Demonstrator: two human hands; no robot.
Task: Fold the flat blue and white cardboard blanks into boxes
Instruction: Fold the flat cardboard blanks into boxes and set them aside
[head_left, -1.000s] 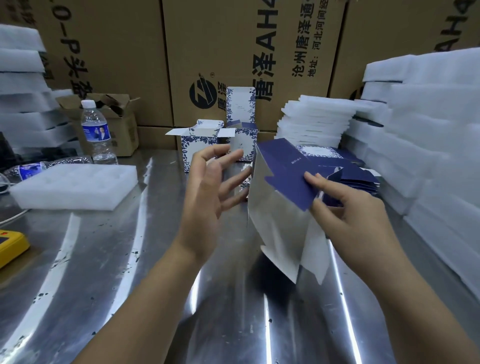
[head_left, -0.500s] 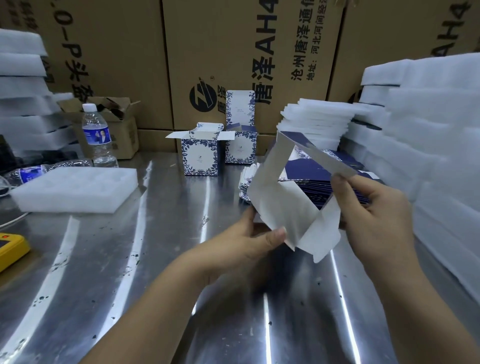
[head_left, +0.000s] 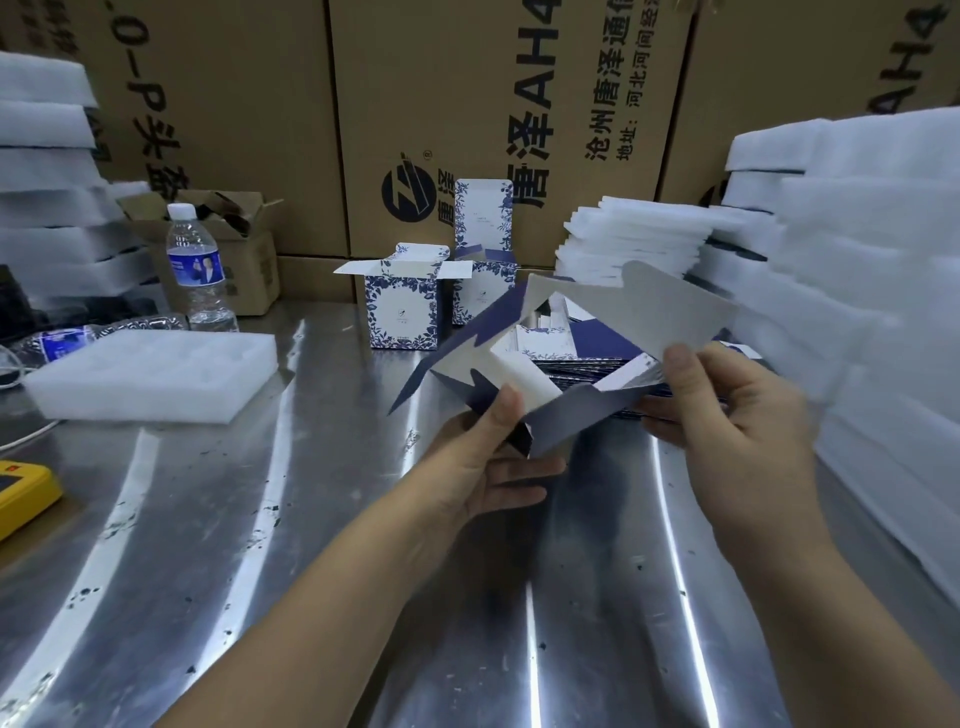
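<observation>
Brown corrugated cartons (head_left: 467, 104) printed with black lettering wall off the back of a scuffed stainless steel surface (head_left: 208, 519). At far left, stacks of white foam sheets (head_left: 47, 156) rise above a yellow device (head_left: 21, 493) at the surface's edge. Next comes a white foam tray with moulded pockets (head_left: 150, 374), lying flat. Behind it a clear plastic water bottle with a white cap (head_left: 200, 270) stands upright, just in front of a small open brown carton (head_left: 244, 249).

Near the middle, toward the back, a folded blue and white floral box (head_left: 402, 312) stands with its top flaps spread. A second folded floral box (head_left: 483, 234), lid flap upright, stands just behind it to the right.

The blue and white cardboard blank being worked (head_left: 649, 312) is held above the surface in front of those boxes, partly opened, white inside showing and dark blue flaps hanging out toward the left. The left hand (head_left: 483, 467) holds its lower left part: the thumb presses on a white inner flap while the fingers (head_left: 524, 467) curl underneath, clamped on the card. The right hand (head_left: 727, 415) pinches the large pale upper panel at its right edge, thumb on top and the other fingers below.

Behind the held blank, a pile of flat dark blue blanks (head_left: 592, 343) lies on the surface. A stack of white foam squares (head_left: 634, 244) stands behind that pile, and tall stacks of white foam slabs (head_left: 857, 260) fill the right side.
</observation>
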